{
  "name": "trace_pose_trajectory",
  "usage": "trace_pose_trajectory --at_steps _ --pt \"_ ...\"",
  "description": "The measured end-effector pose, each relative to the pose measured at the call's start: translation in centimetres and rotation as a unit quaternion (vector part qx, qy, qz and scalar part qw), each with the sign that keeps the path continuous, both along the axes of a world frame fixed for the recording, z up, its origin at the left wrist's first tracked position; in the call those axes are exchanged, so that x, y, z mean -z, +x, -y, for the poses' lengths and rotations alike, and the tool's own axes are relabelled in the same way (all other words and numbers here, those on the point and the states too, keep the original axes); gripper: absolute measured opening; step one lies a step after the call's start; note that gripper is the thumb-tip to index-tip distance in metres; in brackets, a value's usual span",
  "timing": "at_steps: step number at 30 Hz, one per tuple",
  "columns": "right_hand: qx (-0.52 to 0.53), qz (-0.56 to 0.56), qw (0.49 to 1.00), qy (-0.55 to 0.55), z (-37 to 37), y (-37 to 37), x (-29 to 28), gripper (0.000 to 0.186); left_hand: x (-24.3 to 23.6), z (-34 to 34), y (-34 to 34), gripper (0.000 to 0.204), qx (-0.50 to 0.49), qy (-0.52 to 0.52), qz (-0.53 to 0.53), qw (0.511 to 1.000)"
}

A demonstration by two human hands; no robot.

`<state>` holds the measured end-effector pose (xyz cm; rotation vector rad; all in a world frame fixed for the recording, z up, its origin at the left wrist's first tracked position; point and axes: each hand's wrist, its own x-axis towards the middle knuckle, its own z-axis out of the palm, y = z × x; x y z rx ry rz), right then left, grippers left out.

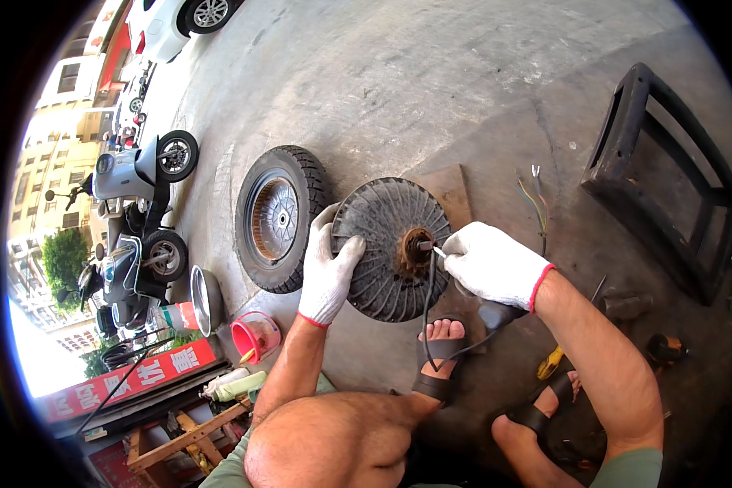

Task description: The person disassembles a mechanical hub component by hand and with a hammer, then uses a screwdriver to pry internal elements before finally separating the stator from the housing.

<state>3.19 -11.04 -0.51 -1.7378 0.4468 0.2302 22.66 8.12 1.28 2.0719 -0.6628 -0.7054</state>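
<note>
A black ribbed wheel-hub disc (374,220), a hub motor by its looks, stands tilted before me on the floor. My left hand (331,264), in a white glove with a red cuff, grips its left edge, thumb on the face and fingers behind the rim. At the rusty centre (415,246) a short axle sticks out, and a black cable (429,305) hangs from there. My right hand (496,264), gloved the same way, pinches a thin light-coloured rod (439,253) whose tip is at the axle. The hidden part of the rod I cannot make out.
Left of the disc leans a tyred wheel (281,220). Brown cardboard (451,191) lies behind. Rightward are coloured wires (538,203), a black frame (667,179) and a yellow-handled tool (550,363). A red bucket (256,336), a metal basin (206,301) and parked scooters (130,175) stand left.
</note>
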Motion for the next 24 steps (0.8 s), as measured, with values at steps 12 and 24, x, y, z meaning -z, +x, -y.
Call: trace_pose_trajectory --at_steps 12,24 --pt "0.353 0.01 0.932 -0.077 -5.6 -2.5 2.6 0.018 -0.3 1.5 -2.7 0.059 0.015 0.021 0.093 0.995" --pt "0.22 0.057 0.972 0.053 -5.3 -3.2 2.6 0.02 0.7 -0.3 0.1 0.058 -0.038 -0.021 -0.033 0.999"
